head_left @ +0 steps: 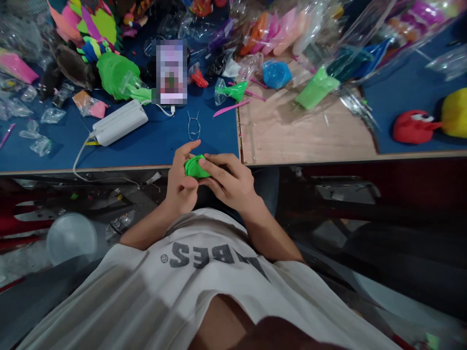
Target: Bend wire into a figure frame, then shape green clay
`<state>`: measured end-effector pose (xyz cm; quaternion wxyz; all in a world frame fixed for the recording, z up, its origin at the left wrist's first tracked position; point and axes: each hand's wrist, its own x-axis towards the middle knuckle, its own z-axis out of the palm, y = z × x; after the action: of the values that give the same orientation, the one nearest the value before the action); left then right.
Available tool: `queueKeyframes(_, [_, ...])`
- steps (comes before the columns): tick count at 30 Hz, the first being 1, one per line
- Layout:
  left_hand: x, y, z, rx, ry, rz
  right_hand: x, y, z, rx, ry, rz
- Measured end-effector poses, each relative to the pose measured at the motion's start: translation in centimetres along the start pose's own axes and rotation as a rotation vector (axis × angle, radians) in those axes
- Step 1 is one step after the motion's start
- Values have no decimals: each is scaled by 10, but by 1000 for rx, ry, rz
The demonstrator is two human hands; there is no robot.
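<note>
A lump of bright green modelling clay (195,166) with folds on its surface sits between my two hands, just off the table's front edge. My left hand (182,181) is closed round its left side, the index finger stretched up past it. From the right, my right hand (231,181) presses the clay with its fingertips. Beyond the hands, a thin looped wire piece (194,127) lies on the blue tabletop. A pink modelling knife (230,108) and a small green clay piece in clear wrap (238,91) lie farther back.
A white power bank (120,122) with a cable hanging over the edge lies left, beside a propped phone (171,73). Bagged coloured clay (272,34) crowds the back. A red clay figure (414,127) stands right, past a bare wooden board (302,136).
</note>
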<state>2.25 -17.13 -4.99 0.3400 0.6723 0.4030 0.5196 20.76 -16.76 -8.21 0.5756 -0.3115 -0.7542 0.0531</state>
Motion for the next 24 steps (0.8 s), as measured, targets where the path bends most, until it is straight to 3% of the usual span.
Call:
queueKeyframes(4, [-2, -7, -4, 56, -238, -12, 1, 3, 1, -18, 109, 41])
queueKeyframes(8, [3, -13, -19, 284, -336, 48, 4, -4, -2, 108, 115, 174])
queueKeyframes(13, [4, -4, -33, 355, -261, 71, 3, -11, -11, 269, 15, 224])
queueKeyframes(18, [5, 8, -29, 181, -188, 56, 1, -12, -20, 156, -83, 62])
queueKeyframes(24, [4, 7, -18, -20, -233, -19, 5, -11, -15, 24, -4, -85])
